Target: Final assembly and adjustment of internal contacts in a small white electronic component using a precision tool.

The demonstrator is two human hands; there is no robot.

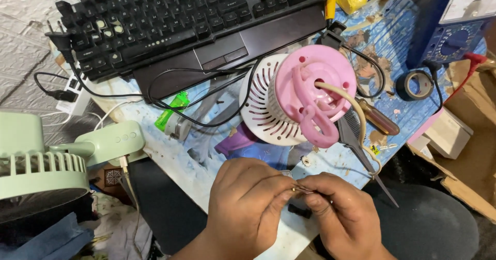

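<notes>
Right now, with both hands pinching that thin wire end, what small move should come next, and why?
Probably keep twisting the wire end tight. The left hand and right hand pinch it together, and the cord from the pink fan runs down toward them, so a join looks unfinished.

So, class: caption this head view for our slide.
Both hands pinch a thin wire beside a pink-and-white appliance.
</notes>
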